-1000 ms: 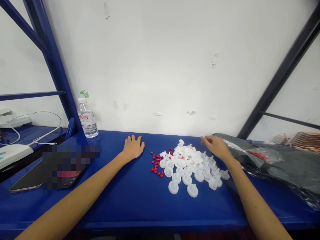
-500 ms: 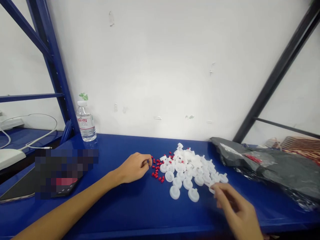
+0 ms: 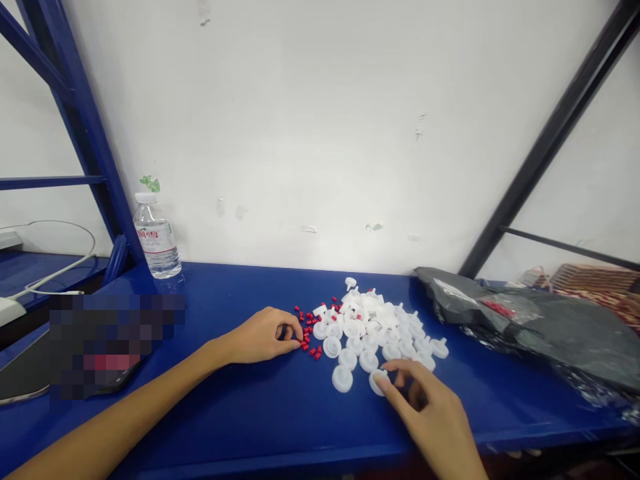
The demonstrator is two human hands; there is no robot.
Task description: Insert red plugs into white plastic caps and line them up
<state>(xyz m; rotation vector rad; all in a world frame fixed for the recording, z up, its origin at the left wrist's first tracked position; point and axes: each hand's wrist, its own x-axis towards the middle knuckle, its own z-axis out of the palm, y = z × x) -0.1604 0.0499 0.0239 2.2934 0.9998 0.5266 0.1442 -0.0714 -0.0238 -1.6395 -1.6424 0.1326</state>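
Note:
My left hand (image 3: 267, 335) rests at the left edge of a scatter of small red plastic caps (image 3: 317, 353). Its thumb and forefinger close around one red cap (image 3: 304, 344), partly hidden by the fingertips. My right hand (image 3: 425, 403) has thumb and forefinger on the rim of a white round plastic piece (image 3: 377, 384) at the front of the pile. The pile (image 3: 383, 320) holds several similar translucent white discs with short stems, heaped on the blue table (image 3: 260, 420). Another white disc (image 3: 343, 379) lies just left of the one I grip.
A water bottle (image 3: 157, 240) stands at the back left against the wall. Nearer me on the left is a dark, blurred-out object (image 3: 110, 347). Grey plastic bags (image 3: 540, 327) cover the right side. Blue (image 3: 80, 113) and black (image 3: 545, 140) posts rise at the sides.
My right hand has moved left from the pile's right front to the front white disc and now grips it. The left hand's fingertips have come down onto the red caps. The view shifted slightly.

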